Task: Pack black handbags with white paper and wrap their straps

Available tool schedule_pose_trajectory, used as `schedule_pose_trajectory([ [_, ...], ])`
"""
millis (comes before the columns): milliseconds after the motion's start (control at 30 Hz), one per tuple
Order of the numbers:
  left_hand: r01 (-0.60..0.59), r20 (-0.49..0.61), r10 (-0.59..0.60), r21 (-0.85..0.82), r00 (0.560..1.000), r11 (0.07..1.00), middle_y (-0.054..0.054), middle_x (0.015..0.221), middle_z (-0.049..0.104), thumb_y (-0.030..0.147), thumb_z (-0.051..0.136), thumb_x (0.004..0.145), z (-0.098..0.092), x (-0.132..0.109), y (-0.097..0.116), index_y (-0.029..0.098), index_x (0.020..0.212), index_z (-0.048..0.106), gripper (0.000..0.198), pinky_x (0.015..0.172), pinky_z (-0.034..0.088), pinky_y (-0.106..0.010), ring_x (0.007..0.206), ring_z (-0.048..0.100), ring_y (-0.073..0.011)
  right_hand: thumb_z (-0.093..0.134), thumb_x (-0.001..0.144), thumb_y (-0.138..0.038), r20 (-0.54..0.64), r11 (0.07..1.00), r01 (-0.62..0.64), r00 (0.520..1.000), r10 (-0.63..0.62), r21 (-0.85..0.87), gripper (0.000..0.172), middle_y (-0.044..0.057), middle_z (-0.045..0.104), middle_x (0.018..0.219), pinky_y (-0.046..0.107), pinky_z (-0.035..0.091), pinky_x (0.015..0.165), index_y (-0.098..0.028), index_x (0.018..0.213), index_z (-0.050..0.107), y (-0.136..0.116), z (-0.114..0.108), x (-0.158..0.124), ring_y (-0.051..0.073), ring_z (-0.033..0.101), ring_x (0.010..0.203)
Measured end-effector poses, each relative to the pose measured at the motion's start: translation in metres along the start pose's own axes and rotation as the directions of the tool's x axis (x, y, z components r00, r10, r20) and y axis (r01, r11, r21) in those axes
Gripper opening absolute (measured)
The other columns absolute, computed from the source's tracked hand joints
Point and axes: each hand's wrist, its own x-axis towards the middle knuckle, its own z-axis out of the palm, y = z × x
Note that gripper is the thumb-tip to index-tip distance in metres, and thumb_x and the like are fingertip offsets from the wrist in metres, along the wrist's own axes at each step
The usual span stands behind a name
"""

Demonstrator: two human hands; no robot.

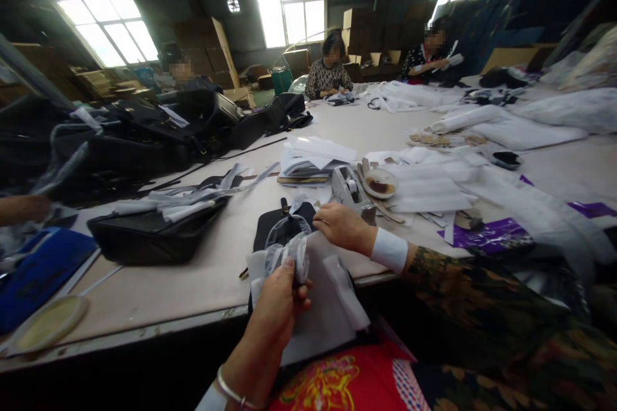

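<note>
A black bag (264, 226) lies at the table's front edge, partly under white wrapping sheet (324, 292). On top of it is a looped strap or handle wound in translucent white wrap (288, 231). My left hand (276, 302) is closed around the lower part of this wrapped loop, thumb on top. My right hand (348, 229) is just right of the loop, thumb and fingers pinched together. What they pinch, if anything, is too small to make out. Right behind my right hand stands a tape dispenser (348, 187).
Behind the bag is a stack of white sheets (313, 160). A bowl of brown stuff (380, 183) stands beside the dispenser. To the left are a black bag (154, 231), a blue item (43, 270) and another person's hand (24, 210). Several people sit across the table.
</note>
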Motion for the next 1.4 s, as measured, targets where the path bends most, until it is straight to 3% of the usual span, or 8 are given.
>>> schedule_pose_trajectory([
  [200,-0.051,-0.018,0.054,0.116,0.998,0.992,-0.002,0.068,0.062,0.074,0.064,0.073,0.004,0.001,-0.009,0.017,0.084,0.058,0.059,0.044,0.044,-0.018,0.05,0.05,-0.0079,0.06,0.091,-0.045,0.045,0.955,-0.115,0.99,0.132,-0.273,0.032,0.012,0.071,0.091,0.031,0.042,0.075,-0.015,0.089,0.07,0.017,0.005,-0.097,0.023,0.063,0.085],
  [367,-0.09,-0.027,0.096,0.168,0.995,0.982,-0.001,0.068,0.062,0.076,0.062,0.073,0.012,0.003,-0.014,0.016,0.082,0.058,0.06,0.045,0.047,-0.021,0.051,0.051,-0.009,0.065,0.085,-0.045,0.134,0.936,-0.348,0.931,0.338,0.051,0.029,0.007,0.071,0.084,0.028,0.042,0.067,-0.017,0.094,0.069,0.019,0.043,-0.144,0.02,0.063,0.076],
  [467,-0.106,-0.032,0.113,0.169,0.993,0.98,-0.001,0.068,0.062,0.076,0.062,0.073,0.016,0.003,-0.017,0.016,0.083,0.059,0.06,0.045,0.047,-0.022,0.051,0.052,-0.01,0.07,0.078,-0.039,0.115,0.884,-0.428,0.904,0.413,0.189,0.026,0.006,0.07,0.085,0.028,0.043,0.065,-0.017,0.092,0.068,0.016,0.061,-0.149,0.021,0.063,0.077],
  [600,-0.127,-0.031,0.134,0.177,0.99,0.976,-0.002,0.069,0.062,0.073,0.059,0.077,0.018,0.001,-0.022,0.016,0.083,0.059,0.057,0.046,0.047,-0.022,0.051,0.053,-0.0105,0.07,0.073,-0.037,0.255,0.766,-0.533,0.846,0.468,0.36,0.022,0.002,0.065,0.071,0.026,0.04,0.055,-0.018,0.079,0.06,0.016,0.07,-0.154,0.018,0.06,0.063],
  [767,-0.155,-0.031,0.163,0.189,0.986,0.97,0.0,0.064,0.059,0.069,0.056,0.082,0.02,0.0,-0.03,0.017,0.08,0.058,0.053,0.048,0.047,-0.024,0.05,0.053,-0.0115,0.07,0.077,-0.041,0.142,0.871,-0.284,0.958,0.248,0.401,0.027,0.002,0.066,0.08,0.026,0.041,0.062,-0.018,0.09,0.064,0.025,0.064,-0.172,0.017,0.056,0.071],
  [933,-0.229,-0.022,0.24,0.227,0.971,0.947,0.001,0.062,0.057,0.064,0.059,0.083,0.021,0.002,-0.039,0.017,0.081,0.058,0.047,0.05,0.047,-0.027,0.054,0.055,-0.0151,0.061,0.085,-0.045,0.221,0.855,-0.249,0.962,0.163,0.455,0.029,0.002,0.065,0.077,0.026,0.04,0.064,-0.017,0.085,0.065,0.03,0.067,-0.18,0.016,0.055,0.07],
  [1133,-0.276,-0.037,0.296,0.26,0.955,0.925,-0.002,0.063,0.061,0.061,0.056,0.086,0.019,0.01,-0.043,0.018,0.079,0.058,0.044,0.055,0.049,-0.029,0.056,0.058,-0.017,0.064,0.082,-0.045,0.124,0.723,-0.301,0.95,0.288,0.622,0.03,0.001,0.059,0.073,0.026,0.039,0.061,-0.016,0.078,0.065,0.01,0.076,-0.165,0.015,0.05,0.067],
  [1400,-0.398,-0.016,0.453,0.449,0.891,0.8,-0.009,0.076,0.068,0.065,0.046,0.089,-0.002,0.001,-0.05,0.016,0.081,0.068,0.054,0.072,0.048,-0.036,0.076,0.062,-0.025,0.072,0.069,-0.066,0.261,0.496,-0.397,0.91,0.321,0.772,0.054,-0.001,0.053,0.062,0.023,0.03,0.048,-0.014,0.083,0.065,-0.015,0.096,-0.147,0.01,0.041,0.052],
])
